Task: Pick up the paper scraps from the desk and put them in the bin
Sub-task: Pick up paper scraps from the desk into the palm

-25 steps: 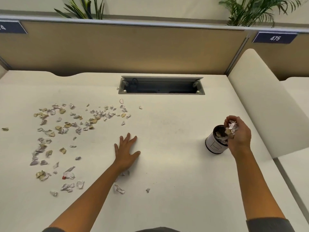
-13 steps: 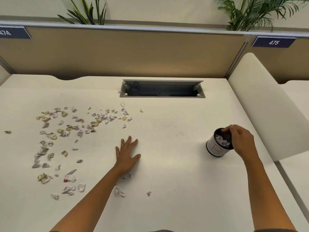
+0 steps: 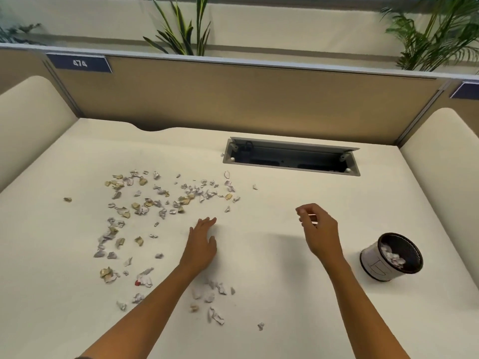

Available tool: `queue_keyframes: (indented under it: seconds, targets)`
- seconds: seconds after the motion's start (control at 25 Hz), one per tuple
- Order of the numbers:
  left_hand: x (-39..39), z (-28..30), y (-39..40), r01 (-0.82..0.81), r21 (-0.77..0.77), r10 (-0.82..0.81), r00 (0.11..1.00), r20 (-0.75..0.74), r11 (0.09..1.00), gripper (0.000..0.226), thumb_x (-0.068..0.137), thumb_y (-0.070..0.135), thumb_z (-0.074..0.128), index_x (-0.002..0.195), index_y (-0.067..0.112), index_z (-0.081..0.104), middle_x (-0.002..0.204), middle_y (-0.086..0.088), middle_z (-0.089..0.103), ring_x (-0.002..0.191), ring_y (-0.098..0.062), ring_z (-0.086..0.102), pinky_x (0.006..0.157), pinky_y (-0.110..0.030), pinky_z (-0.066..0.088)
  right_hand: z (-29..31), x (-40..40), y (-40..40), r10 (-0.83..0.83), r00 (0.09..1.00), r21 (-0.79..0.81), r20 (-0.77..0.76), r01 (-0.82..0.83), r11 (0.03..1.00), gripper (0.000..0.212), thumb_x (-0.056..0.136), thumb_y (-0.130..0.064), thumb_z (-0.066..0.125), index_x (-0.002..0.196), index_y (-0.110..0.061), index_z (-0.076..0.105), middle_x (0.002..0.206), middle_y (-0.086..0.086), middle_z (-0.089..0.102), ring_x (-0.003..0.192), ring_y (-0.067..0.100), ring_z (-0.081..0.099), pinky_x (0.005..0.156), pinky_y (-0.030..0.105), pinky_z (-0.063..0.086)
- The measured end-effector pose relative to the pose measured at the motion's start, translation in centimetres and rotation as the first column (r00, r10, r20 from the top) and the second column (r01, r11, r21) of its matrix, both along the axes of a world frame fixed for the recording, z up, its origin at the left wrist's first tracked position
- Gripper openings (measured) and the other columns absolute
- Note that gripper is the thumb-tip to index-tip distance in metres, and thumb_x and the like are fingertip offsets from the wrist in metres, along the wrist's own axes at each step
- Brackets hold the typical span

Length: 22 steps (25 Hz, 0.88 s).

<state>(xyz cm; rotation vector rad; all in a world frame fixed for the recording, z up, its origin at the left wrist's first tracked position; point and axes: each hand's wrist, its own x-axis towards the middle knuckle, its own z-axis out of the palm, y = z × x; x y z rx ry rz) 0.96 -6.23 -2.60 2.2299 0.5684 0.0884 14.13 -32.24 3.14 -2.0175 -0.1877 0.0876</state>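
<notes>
Tidying progress: early, by my judgement; a little white paper shows inside the bin [image 3: 391, 257], while most of the paper scraps [image 3: 145, 200] lie loose on the bench [image 3: 272, 294].
Remaining work: a wide scatter across the left half of the bench, plus a smaller group [image 3: 210, 299] near the front beside the left forearm.
Scrap look: small, crumpled and torn bits, mostly white or grey, some yellowish, one with a red spot.
Scrap location: well apart from the bin, which stands on the right of the bench.
Left hand [image 3: 202, 244]: flat on the bench just right of the scatter, fingers straight, holding nothing.
Right hand [image 3: 320, 231]: raised between scatter and bin, fingers loosely curled; nothing visible in it.
Bin look: small round tub, white outside, dark inside.
</notes>
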Motion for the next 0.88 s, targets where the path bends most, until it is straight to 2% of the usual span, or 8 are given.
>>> queue_keyframes:
  seconds: [0.16,0.32,0.4,0.56,0.68,0.72,0.8,0.88]
  targets:
    - [1.4,1.0,5.8,-0.067,0.205,0.092,0.989,-0.116,0.977,0.063,0.092,0.013,0.057,0.15,0.013,0.032,0.16,-0.014,0.016,0.15,-0.029,0.012,0.122,-0.042,0.012,-2.4,0.4,7.6,0.128,0.992,-0.036,-0.01,-0.128,0.991,0.012,0.096,-0.021,0.057,0.101,-0.025,0.067,0.106,-0.011,0.066,0.088,-0.002,0.062,0.066,0.005,0.045]
    - [4.0,1.6,9.5,0.088,0.283,-0.001,0.955,-0.296,0.955,0.08,0.088,0.012,0.058,0.155,0.022,0.016,0.163,-0.012,-0.006,0.151,-0.032,-0.004,0.122,-0.043,0.012,-4.1,2.2,13.9,0.224,0.973,-0.117,-0.063,-0.23,0.966,0.019,0.094,-0.021,0.061,0.112,-0.019,0.065,0.117,-0.003,0.064,0.095,0.009,0.063,0.086,0.027,0.054]
    - [5.3,1.8,10.2,0.133,0.255,-0.033,0.932,-0.362,0.958,0.086,0.087,0.005,0.053,0.156,0.03,0.008,0.163,-0.01,-0.01,0.15,-0.033,-0.004,0.121,-0.044,0.017,-4.6,3.4,16.0,0.308,0.95,-0.188,-0.058,-0.313,0.931,0.028,0.094,-0.022,0.061,0.122,-0.017,0.061,0.127,-0.001,0.059,0.107,0.014,0.059,0.092,0.025,0.048]
    - [7.2,2.2,10.2,0.195,0.293,-0.01,0.847,-0.532,0.936,0.085,0.088,-0.003,0.042,0.155,0.037,0.006,0.158,-0.019,0.007,0.142,-0.039,0.02,0.102,-0.044,0.041,-5.0,5.4,20.0,0.488,0.869,-0.341,-0.078,-0.483,0.806,0.053,0.092,-0.022,0.065,0.141,-0.012,0.048,0.148,0.007,0.042,0.133,0.026,0.045,0.107,0.026,0.035]
    - [7.1,2.2,9.7,0.166,0.367,0.038,0.871,-0.49,0.915,0.064,0.091,-0.001,0.037,0.15,0.024,0.031,0.142,-0.017,0.034,0.131,-0.035,0.036,0.099,-0.042,0.046,-5.5,5.9,22.6,0.515,0.841,-0.426,-0.163,-0.531,0.733,0.069,0.091,-0.035,0.067,0.15,-0.018,0.036,0.161,0.011,0.023,0.148,0.027,0.024,0.12,0.037,0.022]
    - [6.8,2.1,9.5,0.142,0.398,0.052,0.897,-0.439,0.906,0.054,0.091,-0.001,0.036,0.141,0.017,0.044,0.134,-0.017,0.043,0.125,-0.033,0.044,0.095,-0.039,0.047,-5.7,5.9,23.2,0.522,0.837,-0.437,-0.164,-0.536,0.722,0.071,0.091,-0.039,0.067,0.151,-0.019,0.035,0.162,0.011,0.021,0.15,0.027,0.02,0.121,0.036,0.019]
    - [6.0,1.8,9.0,0.113,0.464,0.064,0.935,-0.348,0.879,0.029,0.087,-0.006,0.037,0.096,0.012,0.057,0.115,-0.014,0.054,0.108,-0.029,0.055,0.079,-0.031,0.045,-5.9,5.6,24.3,0.54,0.826,-0.429,-0.161,-0.551,0.715,0.073,0.09,-0.041,0.068,0.151,-0.02,0.035,0.162,0.012,0.021,0.15,0.026,0.019,0.12,0.034,0.018]
    - [5.4,1.4,8.8,0.083,0.48,0.067,0.955,-0.287,0.873,0.034,0.084,-0.01,0.038,0.065,0.018,0.033,0.101,-0.011,0.055,0.095,-0.027,0.056,0.067,-0.03,0.037,-6.0,5.0,25.2,0.565,0.809,-0.416,-0.161,-0.575,0.704,0.069,0.09,-0.037,0.068,0.15,-0.02,0.038,0.16,0.012,0.024,0.148,0.026,0.023,0.118,0.033,0.022]
